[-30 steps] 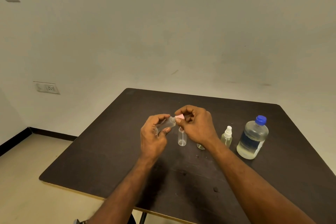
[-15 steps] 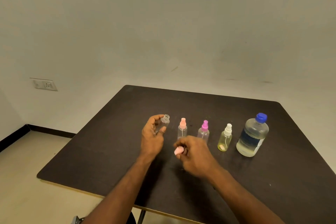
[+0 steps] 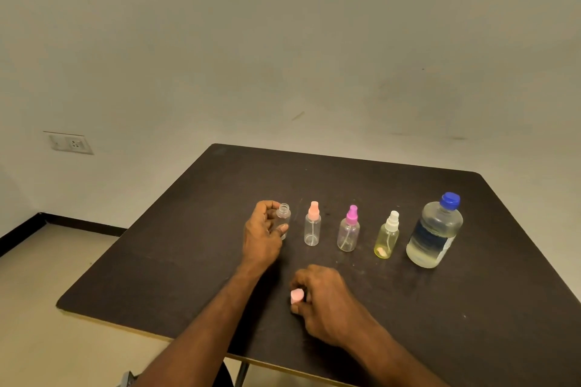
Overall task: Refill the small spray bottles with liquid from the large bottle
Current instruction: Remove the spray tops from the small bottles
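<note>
Five bottles stand in one row across the middle of the dark table [image 3: 195,254], running toward its right edge: four small bottles and one large bottle.

Small bottles, left to right: one uncapped clear bottle [image 3: 284,219] with open threaded neck; one clear bottle with a peach spray top [image 3: 312,225]; one clear bottle with a magenta spray top [image 3: 349,230]; one yellowish bottle with a white spray top [image 3: 387,236]. The three capped bottles stand upright, apart from each other.

The large bottle [image 3: 435,232], clear with a blue cap and partly filled with liquid, stands upright at the right end of the row.

One detached pink spray cap [image 3: 296,296] is present, nearer the front edge.

The left hand [image 3: 263,236] grips the uncapped bottle, thumb and fingers curled round its body. The right hand [image 3: 325,302] sits low over the table, its fingers curled and clamped on the pink cap.
</note>
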